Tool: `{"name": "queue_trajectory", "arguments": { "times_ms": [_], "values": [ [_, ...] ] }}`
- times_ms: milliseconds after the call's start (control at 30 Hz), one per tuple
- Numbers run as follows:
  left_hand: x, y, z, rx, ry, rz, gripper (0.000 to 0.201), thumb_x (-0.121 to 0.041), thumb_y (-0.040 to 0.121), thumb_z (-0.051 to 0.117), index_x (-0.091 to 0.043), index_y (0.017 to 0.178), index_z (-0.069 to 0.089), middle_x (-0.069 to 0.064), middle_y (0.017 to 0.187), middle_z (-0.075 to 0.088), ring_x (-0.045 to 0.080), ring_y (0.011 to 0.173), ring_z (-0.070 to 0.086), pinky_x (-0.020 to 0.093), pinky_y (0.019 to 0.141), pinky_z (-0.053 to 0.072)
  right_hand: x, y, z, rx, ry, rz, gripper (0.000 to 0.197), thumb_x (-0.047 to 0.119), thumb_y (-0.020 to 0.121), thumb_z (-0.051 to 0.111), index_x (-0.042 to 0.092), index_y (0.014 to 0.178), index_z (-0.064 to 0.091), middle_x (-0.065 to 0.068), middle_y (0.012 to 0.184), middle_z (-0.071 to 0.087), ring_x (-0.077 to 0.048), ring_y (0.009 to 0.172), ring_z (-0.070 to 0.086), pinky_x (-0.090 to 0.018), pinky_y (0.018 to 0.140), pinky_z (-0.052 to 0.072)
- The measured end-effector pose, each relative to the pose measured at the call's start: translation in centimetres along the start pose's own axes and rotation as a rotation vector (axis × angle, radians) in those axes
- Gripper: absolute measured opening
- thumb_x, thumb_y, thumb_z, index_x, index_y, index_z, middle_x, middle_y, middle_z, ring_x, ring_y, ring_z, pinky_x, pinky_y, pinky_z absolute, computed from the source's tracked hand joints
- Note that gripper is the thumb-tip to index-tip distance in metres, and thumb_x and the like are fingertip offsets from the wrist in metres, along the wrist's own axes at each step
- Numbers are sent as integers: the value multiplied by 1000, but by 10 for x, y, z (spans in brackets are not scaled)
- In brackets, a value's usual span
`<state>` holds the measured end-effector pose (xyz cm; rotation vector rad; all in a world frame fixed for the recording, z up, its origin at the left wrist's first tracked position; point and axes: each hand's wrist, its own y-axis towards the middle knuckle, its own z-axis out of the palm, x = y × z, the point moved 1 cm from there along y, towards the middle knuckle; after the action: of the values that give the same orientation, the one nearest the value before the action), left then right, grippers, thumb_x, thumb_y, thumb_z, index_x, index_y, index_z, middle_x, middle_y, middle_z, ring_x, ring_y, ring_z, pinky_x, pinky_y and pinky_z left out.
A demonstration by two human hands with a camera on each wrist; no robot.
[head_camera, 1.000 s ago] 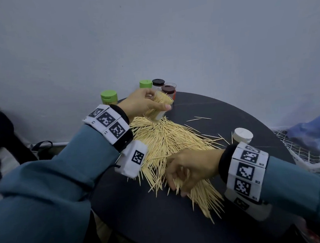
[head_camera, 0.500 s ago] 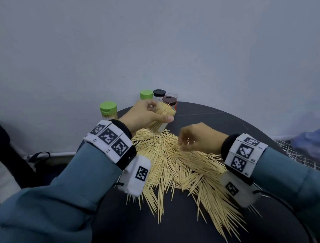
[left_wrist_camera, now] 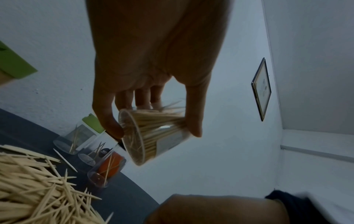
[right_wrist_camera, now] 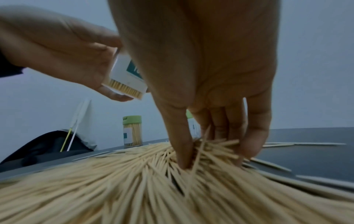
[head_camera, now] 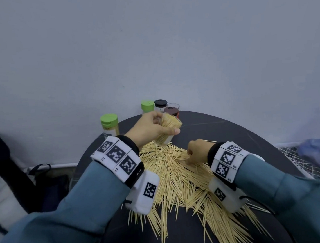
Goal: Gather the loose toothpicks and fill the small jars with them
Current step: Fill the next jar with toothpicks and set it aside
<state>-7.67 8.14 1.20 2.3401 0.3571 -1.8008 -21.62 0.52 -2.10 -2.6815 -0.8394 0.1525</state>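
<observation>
Two hands at a pile of loose toothpicks on a dark round worktop (head_camera: 223,128).

The left hand (head_camera: 150,128) grips a clear jar (head_camera: 168,129), tilted and packed with toothpicks, above the far edge of the toothpick pile (head_camera: 179,179). The right hand (head_camera: 198,153) has its fingers (right_wrist_camera: 250,133) and thumb curled down into the pile, pinching a cluster of sticks. Lidded jars stand behind: a green-lidded jar (head_camera: 109,125) at far left, full, and three more jars (head_camera: 161,107) against the wall.
</observation>
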Motion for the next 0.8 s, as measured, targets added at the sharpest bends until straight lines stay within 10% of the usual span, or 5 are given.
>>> {"name": "queue_trajectory", "arguments": {
  "times_ms": [367, 500, 800],
  "values": [
    [0, 4, 9, 25, 13, -8, 64, -16, 72, 79, -11, 129, 49, 6, 126, 52, 16, 112, 49, 28, 85, 40, -20, 6, -6, 55, 305, -5, 34, 17, 100, 35, -3, 118, 55, -17, 122, 59, -25, 103, 57, -33, 92, 43],
    [-3, 4, 13, 27, 13, -12, 64, -17, 73, 79, -12, 129, 48, 6, 127, 52, 19, 116, 49, 30, 86, 40, -26, 9, 0, 46, 538, -13, 26, 13, 99, 37, 15, 76, 50, -6, 83, 56, -15, 71, 49, -25, 67, 42],
    [-3, -2, 11, 28, 42, -9, 64, -18, 72, 79, -13, 128, 48, 4, 125, 51, 17, 114, 48, 31, 87, 40, -40, 2, 10, 51, 986, 14, 18, -6, 93, 33, 4, 84, 46, -2, 62, 52, -14, 53, 45, -27, 56, 34]
  ]
}}
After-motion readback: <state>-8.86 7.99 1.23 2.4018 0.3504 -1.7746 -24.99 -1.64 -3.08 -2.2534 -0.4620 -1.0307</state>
